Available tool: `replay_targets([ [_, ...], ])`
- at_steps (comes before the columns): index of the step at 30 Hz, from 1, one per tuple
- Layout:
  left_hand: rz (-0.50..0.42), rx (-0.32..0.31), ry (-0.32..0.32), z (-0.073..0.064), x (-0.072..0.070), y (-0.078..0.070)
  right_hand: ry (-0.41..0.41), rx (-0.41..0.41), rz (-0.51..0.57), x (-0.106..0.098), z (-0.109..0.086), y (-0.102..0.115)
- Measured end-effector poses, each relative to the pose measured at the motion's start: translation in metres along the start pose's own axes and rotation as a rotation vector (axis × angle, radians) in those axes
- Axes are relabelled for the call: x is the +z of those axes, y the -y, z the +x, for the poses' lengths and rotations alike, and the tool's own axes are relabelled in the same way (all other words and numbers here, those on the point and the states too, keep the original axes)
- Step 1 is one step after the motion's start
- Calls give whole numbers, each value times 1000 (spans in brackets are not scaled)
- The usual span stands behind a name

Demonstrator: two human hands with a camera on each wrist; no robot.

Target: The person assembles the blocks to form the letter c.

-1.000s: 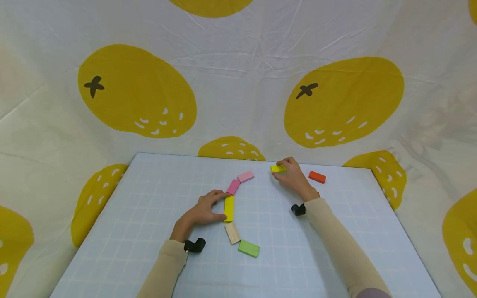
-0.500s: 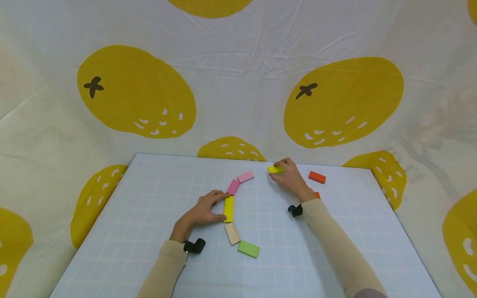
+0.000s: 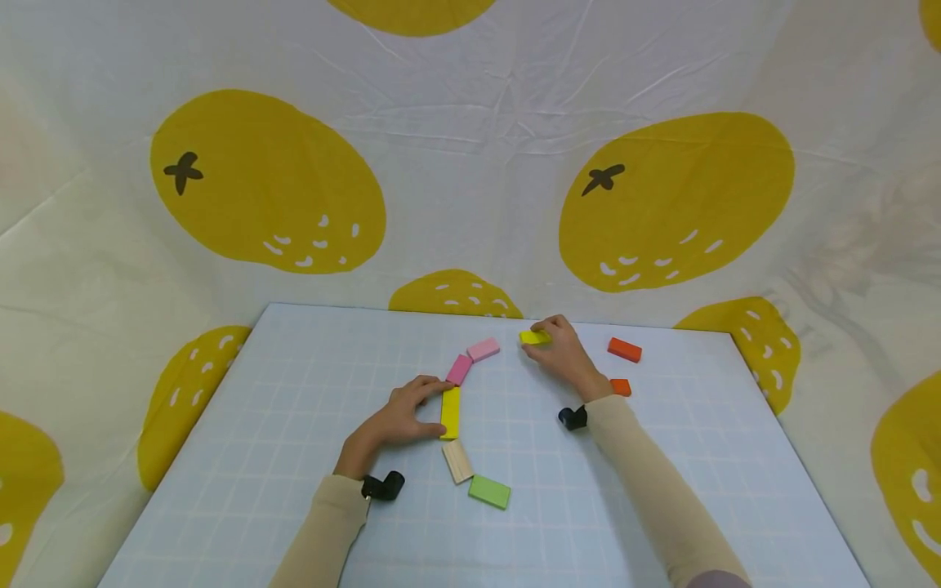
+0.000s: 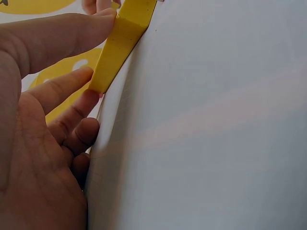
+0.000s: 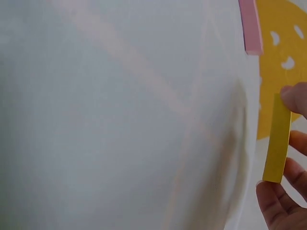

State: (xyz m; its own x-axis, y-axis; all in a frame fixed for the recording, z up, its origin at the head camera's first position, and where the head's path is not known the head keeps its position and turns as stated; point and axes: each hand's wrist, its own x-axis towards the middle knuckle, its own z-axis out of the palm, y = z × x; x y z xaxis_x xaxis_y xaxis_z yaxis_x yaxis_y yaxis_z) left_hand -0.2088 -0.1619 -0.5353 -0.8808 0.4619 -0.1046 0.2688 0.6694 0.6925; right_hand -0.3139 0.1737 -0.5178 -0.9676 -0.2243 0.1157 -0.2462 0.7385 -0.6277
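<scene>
In the head view, my left hand [image 3: 393,418] pinches a yellow block [image 3: 452,414] by its two ends, thumb at the near end and a finger at the far one. That block lies flat within a curved row on the table. Farther back, my right hand [image 3: 566,355] holds a second yellow block [image 3: 531,337] between thumb and fingers, to the right of a light pink block [image 3: 483,350]. The right wrist view shows this yellow block [image 5: 277,141] gripped at both ends, with the light pink block [image 5: 251,28] beyond it.
The curve also contains a darker pink block [image 3: 459,370], a plain wooden block [image 3: 457,462] and a green block [image 3: 489,492]. Two orange-red blocks lie right of my right hand, one farther back [image 3: 625,349]. A fruit-print cloth [image 3: 470,204] hangs behind the table [image 3: 331,351].
My right hand has moved left with its yellow block, closer to the light pink block. A second orange-red block has come into view beside the right wrist. My left hand has stayed in place.
</scene>
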Motion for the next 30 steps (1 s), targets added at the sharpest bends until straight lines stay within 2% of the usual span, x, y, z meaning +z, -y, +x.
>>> replay_targets([
  [7, -8, 1, 1, 0, 0, 0, 10, 12, -14, 4, 1, 2],
  [18, -10, 15, 5, 0, 0, 0, -11, -27, -7, 7, 0, 5],
  [30, -14, 14, 2, 0, 0, 0, 36, 6, -52, 21, 3, 6],
])
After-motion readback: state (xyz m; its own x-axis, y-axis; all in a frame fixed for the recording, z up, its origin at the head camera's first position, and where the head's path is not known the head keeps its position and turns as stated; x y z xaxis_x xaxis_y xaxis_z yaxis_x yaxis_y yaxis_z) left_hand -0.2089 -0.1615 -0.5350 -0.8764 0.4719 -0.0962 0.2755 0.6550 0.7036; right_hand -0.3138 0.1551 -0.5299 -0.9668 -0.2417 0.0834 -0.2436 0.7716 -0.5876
